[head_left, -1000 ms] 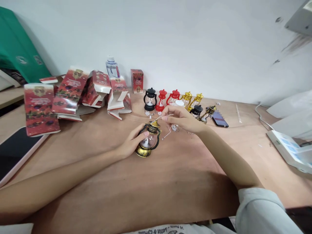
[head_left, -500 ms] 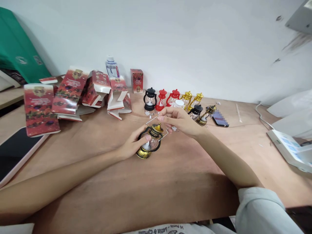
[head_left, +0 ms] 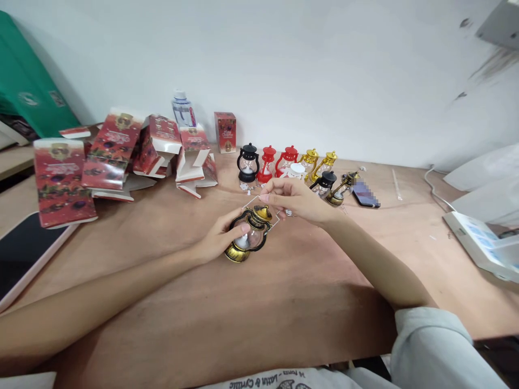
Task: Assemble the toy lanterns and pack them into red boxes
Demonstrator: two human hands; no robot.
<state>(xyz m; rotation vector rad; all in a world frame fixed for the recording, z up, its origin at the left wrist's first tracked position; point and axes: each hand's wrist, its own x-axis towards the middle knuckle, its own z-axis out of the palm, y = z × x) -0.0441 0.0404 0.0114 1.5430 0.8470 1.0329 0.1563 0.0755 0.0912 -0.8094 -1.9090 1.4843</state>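
Observation:
My left hand (head_left: 223,235) is wrapped round a small black-and-gold lantern (head_left: 252,237) with a clear globe, tilted a little over the table. A white candle shape shows inside the globe. Above the lantern's cap, my right hand (head_left: 290,199) pinches a thin white wire handle (head_left: 250,202). The bent wire passes over the cap, one end near each side of the lantern. Whether its ends sit in the lantern is too small to tell. Behind my right hand stand a black lantern (head_left: 248,163), a red lantern (head_left: 266,165) and several others.
Opened red printed boxes (head_left: 67,186) lie at the left beside a tablet (head_left: 28,254). Behind them stand a water bottle (head_left: 184,109) and an upright red box (head_left: 225,133). A phone (head_left: 365,193) lies right of the lanterns. A white power strip (head_left: 482,246) sits far right.
Both hands keep their grips, with the wire handle slightly lower against the lantern's cap. Otherwise the view has only shifted slightly.

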